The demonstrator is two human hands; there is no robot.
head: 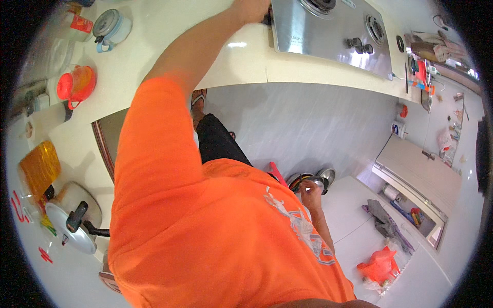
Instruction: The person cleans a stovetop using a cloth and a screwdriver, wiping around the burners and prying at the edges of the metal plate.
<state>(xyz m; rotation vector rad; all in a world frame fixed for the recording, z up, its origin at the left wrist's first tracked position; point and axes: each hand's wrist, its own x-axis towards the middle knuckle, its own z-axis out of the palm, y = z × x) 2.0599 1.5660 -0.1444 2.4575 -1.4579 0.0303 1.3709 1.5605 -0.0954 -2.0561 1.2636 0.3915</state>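
My left hand (252, 10) is at the top edge of the view, cut off by it, beside the left edge of a steel gas stove (308, 34). A small dark thing lies at its fingers; whether I hold it is unclear. My right hand (311, 190) hangs low on the right side of my body, its fingers curled, with a small white spot at them. Whether it holds anything cannot be told. Behind it in the view are steel pans (326, 177) and a pink handle (277, 173). The stove has two burners and dark knobs (360, 45).
On the pale counter (238, 71) stand a lidded light-blue container (115, 29), a red jug (83, 82) and, further left, a pressure cooker (77, 215). A red plastic bag (381, 265) and grey cloth (385, 221) lie at the lower right. A door (416, 161) is at the right.
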